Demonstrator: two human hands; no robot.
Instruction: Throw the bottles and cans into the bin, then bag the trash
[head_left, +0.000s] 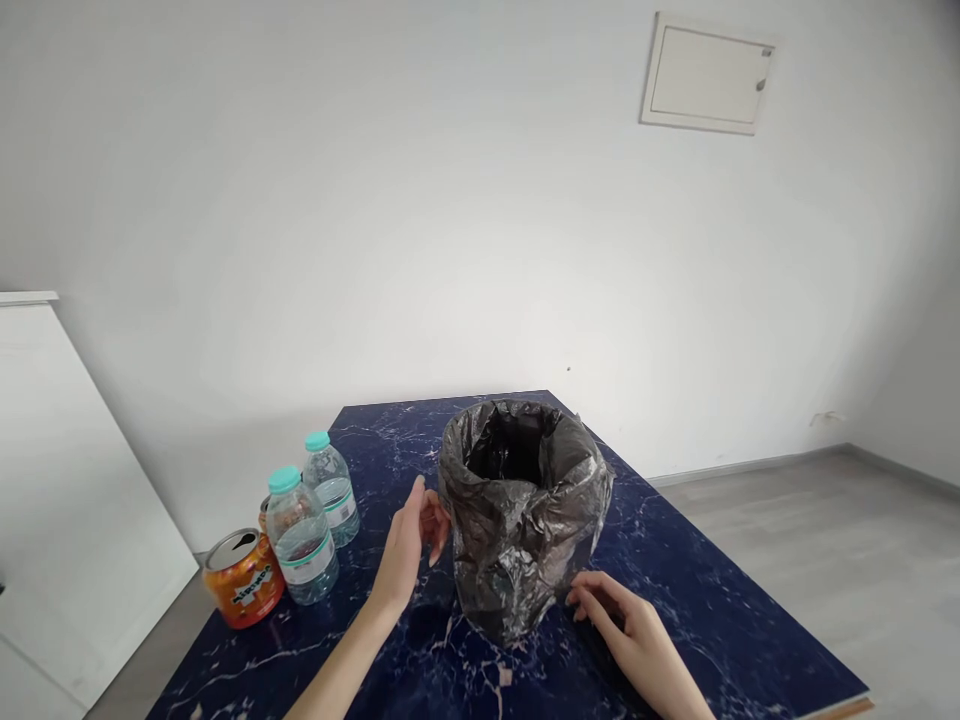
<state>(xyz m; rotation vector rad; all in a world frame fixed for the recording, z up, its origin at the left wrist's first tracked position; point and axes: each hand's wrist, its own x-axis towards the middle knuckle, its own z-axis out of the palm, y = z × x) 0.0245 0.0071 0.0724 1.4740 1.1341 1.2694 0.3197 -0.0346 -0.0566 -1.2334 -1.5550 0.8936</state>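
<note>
A bin lined with a crinkled black plastic bag stands upright on the table, its mouth facing up and the bag folded over the rim. Just left of the bin, my left hand is raised with loosely bent fingers apart; its fingertips are close to the bag, and I cannot tell whether they touch. Low on the bin's right side is my right hand, fingers and thumb bent, a small gap between their tips. Those tips are at the bag's lower edge, with nothing visibly gripped.
Two clear bottles with turquoise caps stand at left, a nearer bottle and a farther bottle. Beside them is an orange Mirinda can, with another can partly hidden behind. The dark blue marbled table ends at right; a white cabinet stands left.
</note>
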